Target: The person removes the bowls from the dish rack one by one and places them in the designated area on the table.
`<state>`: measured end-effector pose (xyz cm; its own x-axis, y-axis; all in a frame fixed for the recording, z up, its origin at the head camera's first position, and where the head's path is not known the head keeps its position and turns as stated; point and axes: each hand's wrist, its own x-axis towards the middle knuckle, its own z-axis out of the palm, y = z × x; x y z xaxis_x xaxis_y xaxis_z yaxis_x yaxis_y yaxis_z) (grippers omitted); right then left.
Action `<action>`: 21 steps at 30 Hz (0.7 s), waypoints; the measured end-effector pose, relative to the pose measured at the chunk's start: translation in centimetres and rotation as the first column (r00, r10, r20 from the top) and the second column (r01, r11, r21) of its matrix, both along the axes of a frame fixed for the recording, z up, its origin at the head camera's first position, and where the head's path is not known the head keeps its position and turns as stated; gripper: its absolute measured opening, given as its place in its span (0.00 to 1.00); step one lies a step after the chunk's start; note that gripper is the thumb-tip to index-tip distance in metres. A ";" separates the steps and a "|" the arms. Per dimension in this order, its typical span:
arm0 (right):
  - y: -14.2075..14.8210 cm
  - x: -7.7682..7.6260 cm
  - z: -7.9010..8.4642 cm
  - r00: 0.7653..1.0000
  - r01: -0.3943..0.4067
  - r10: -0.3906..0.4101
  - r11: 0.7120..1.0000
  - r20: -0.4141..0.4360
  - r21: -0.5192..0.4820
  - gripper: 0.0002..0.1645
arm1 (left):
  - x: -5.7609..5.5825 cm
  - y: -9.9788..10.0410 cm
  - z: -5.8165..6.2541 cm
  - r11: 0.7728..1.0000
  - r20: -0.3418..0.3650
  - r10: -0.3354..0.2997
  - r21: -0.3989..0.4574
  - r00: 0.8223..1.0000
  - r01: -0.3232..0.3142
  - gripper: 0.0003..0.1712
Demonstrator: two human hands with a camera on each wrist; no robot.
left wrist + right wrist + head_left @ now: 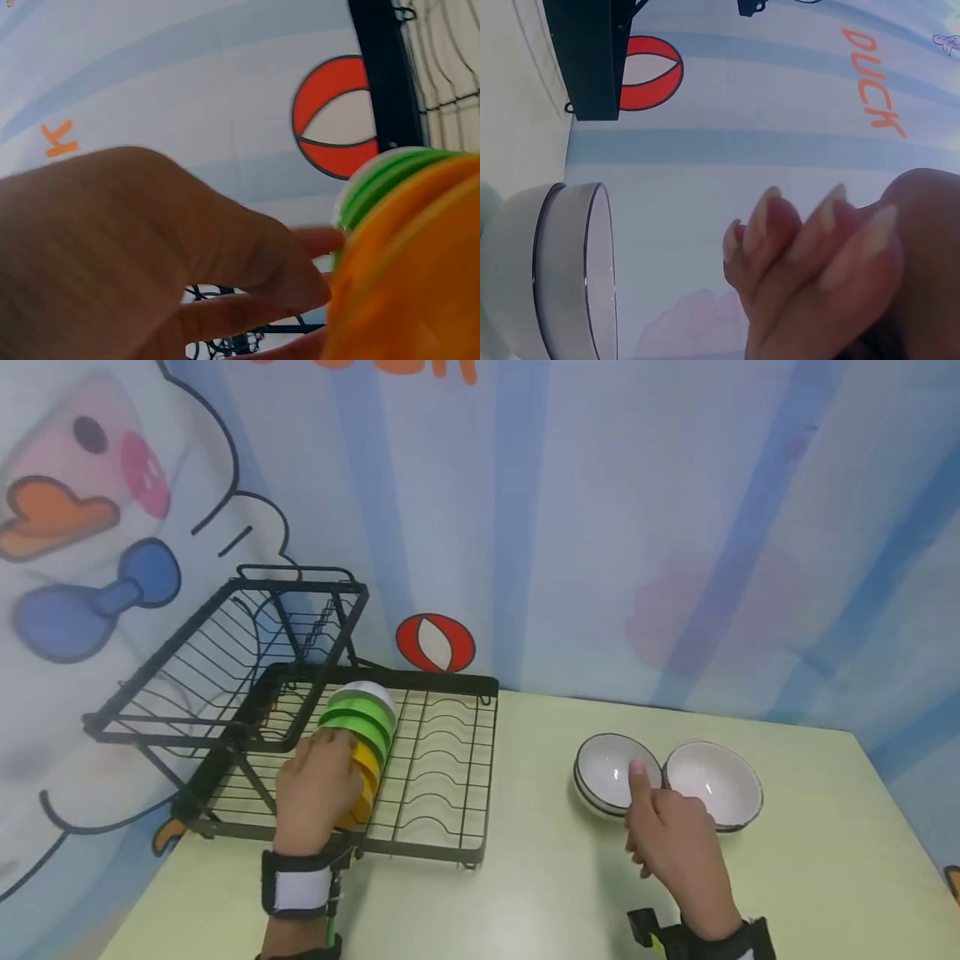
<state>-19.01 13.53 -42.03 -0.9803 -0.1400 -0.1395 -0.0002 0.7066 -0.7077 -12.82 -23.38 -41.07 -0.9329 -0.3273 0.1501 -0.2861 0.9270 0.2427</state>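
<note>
A row of bowls stands on edge in the black dish rack: a white bowl [369, 691] at the back, green bowls [378, 717] before it, then yellow bowls [365, 783] in front. My left hand [317, 789] is at the left side of the yellow ones. In the left wrist view, its thumb and fingers pinch the rim of a yellow bowl [420, 277]. My right hand [675, 842] hovers by two stacked white bowls [609, 764], thumb extended and the other fingers loosely curled, holding nothing. In the right wrist view a gap separates it from the stacked bowls.
A single white bowl [712, 781] stands right beside the stack on the pale table [540, 877]. The rack's raised upper basket [217, 668] overhangs the left part of the lower rack [442, 777]. A printed cloth [585, 527] hangs behind the table.
</note>
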 end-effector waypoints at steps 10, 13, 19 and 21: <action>-0.8 0.1 -0.3 0.997 -0.060 0.060 0.998 0.037 -0.004 0.51 | 1.4 -0.5 0.3 0.997 0.030 0.079 -0.008 0.996 -0.079 0.13; -0.6 0.0 -0.5 0.995 -0.067 0.066 0.998 0.080 0.007 0.52 | 1.8 0.0 0.5 0.996 0.063 0.079 -0.033 0.995 -0.077 0.20; -0.2 -0.9 -0.3 0.978 -0.140 0.130 0.989 0.161 0.054 0.53 | 2.5 0.8 -0.3 0.982 0.088 0.083 -0.175 0.993 -0.067 0.25; -0.2 -1.4 -0.3 0.972 -0.171 0.155 0.982 0.176 0.084 0.54 | 2.4 0.9 -1.1 0.973 0.081 0.088 -0.220 0.993 -0.068 0.26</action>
<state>-20.36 13.34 -42.38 -0.9068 -0.2732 -0.3209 -0.0084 0.7729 -0.6344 -10.47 -22.44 -42.16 -0.9187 -0.3683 0.1423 -0.3709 0.9286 0.0089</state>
